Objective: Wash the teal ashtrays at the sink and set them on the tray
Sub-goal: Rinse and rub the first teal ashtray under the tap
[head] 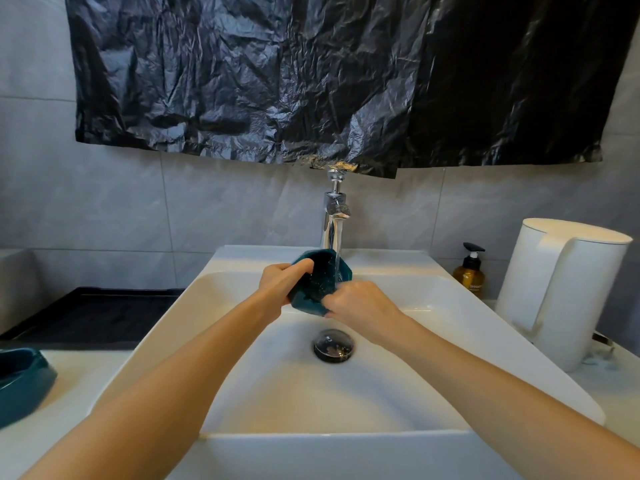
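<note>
The teal ashtray (320, 282) is over the sink (277, 393), above the back half of the basin and clear of its floor, tilted so that its hollow faces me. From my remote seat I see a thin stream of water (338, 251) falling from the chrome faucet (334, 216) at the back of the sink straight into that hollow.

My left hand (280, 285) grips the ashtray by its left rim, the thumb curled over the edge and the other fingers wrapped behind it. My right hand (360, 306) meets the ashtray at its lower right edge. Its fingertips are blurred and partly hidden, so I cannot tell whether they pinch the rim or only rub against it.

Below the hands the dark round drain (334, 344) sits in the middle of the sink floor.

Left of the sink, on the white counter near its front corner, a second ashtray (20, 382) of the same teal lies partly out of view. Behind it, also left of the sink, a black tray (97, 317) lies flat.

Right of the sink an amber pump bottle (470, 271) stands near the back corner, and a tall white kettle (561, 289) stands just beside it, nearer to me. Above the sink a crinkled black plastic sheet (311, 81) hangs on the grey tiled wall (104, 202), its lower edge touching the top of the faucet.
</note>
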### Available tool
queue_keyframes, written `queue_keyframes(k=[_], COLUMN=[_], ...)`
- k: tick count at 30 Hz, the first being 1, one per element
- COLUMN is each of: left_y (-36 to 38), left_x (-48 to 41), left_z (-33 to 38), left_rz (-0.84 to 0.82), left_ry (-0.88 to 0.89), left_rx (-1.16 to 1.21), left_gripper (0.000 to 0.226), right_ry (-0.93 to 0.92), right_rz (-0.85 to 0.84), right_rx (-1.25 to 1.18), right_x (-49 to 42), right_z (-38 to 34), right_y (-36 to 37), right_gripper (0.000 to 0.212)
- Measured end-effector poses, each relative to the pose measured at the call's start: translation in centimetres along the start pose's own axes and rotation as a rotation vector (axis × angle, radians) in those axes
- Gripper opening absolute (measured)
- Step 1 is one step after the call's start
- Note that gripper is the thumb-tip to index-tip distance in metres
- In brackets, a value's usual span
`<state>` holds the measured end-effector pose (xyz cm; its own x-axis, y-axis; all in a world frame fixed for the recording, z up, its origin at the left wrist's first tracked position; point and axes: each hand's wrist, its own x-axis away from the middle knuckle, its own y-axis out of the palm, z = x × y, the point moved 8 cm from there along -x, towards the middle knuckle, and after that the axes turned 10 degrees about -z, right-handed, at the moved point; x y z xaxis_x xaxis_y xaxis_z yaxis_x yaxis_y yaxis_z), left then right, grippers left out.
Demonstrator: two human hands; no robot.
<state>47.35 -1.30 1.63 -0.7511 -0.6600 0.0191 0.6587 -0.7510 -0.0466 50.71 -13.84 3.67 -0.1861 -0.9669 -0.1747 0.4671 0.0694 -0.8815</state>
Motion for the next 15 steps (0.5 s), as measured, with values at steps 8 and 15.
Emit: queue_keyframes(k=[8,15], left_y=[-0.5,-0.3], left_x=[0.2,0.4], left_z=[0.5,-0.3], left_rz=[0.0,0.038], left_ry=[-0.027,-0.069], left_rx=[0.043,-0.029], left_gripper=[0.031,0.031], right_ry=[-0.058,-0.059], right_rz=[0.046,-0.073], right_rx=[-0.187,-0.278], right_x=[0.1,-0.1], right_z=[-0.2,-1.6], right_y=[-0.3,0.0], right_gripper=[0.02,0.031])
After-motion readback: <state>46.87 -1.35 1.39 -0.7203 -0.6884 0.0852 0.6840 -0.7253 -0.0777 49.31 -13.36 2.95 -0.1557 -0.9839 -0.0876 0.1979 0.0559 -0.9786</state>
